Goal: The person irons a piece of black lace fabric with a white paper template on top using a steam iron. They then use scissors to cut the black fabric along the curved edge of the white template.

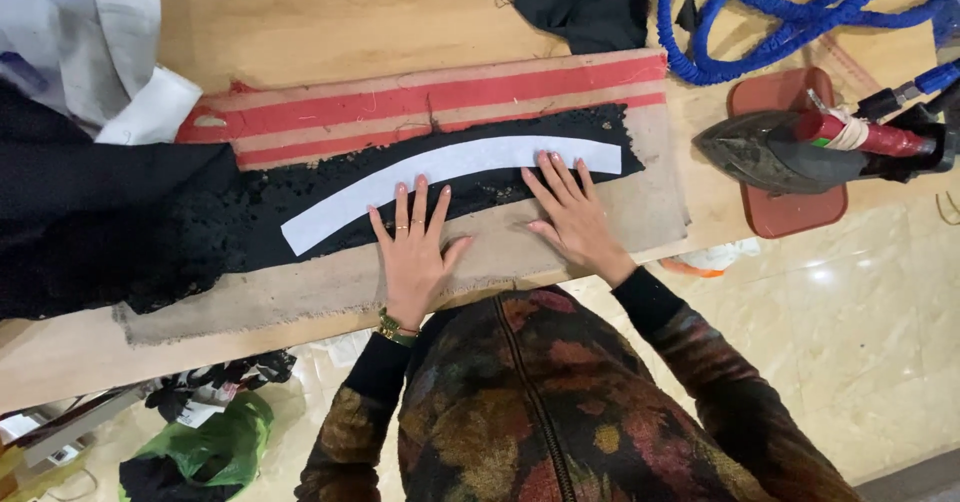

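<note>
At the near edge of a wooden worktable (330, 22), a person in a dark patterned zip-up top leans over a padded pressing board (600, 237) with both hands laid flat. The left hand (415, 252), wearing rings and a gold bracelet, rests palm down with its fingers spread, gripping nothing; its fingertips touch the lower edge of a long, curved white strip (450, 167). The right hand (572, 212) also lies open and flat, closed on nothing, its fingertips pressing the strip near its right end.

The white strip arcs across a piece of black fabric (240, 227), running from lower left to upper right. The black fabric is spread over the tan board and bunches into a thicker heap that spills off the board to the left. Just beyond it, a red and tan striped band (420, 102) runs along the board's far side.

To the right, well apart from the hands, a dark iron (770, 152) with a red handle sits on a red-brown mat (790, 212) at the table edge. Behind it, a coiled blue hose (800, 12) lies looped on the table. More black cloth (580, 2) lies at the far edge, and white cloth (100, 52) is piled at the far left corner. Below the table on the left, a green bag (215, 447) rests on the pale tiled floor (860, 332).
</note>
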